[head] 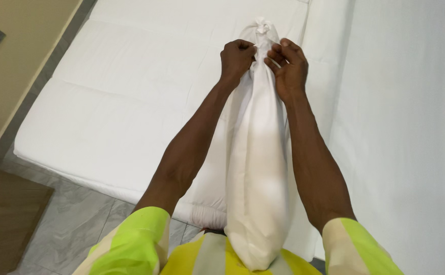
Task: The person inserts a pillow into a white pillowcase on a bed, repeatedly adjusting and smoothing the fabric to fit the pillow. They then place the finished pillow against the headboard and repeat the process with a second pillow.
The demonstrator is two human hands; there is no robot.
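The left hand (237, 58) and right hand (287, 66) were close together, both pinched tight on the neck of a white bundle of linen (257, 168) just below its knot (262, 28) — the bundle hung upright against the person's body, in front of the white bed (120, 97).

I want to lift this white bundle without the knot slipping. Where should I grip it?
Probably the gathered neck just below the knot, from both sides, where the left hand and right hand pinch the bundle; it narrows there, and widens below.
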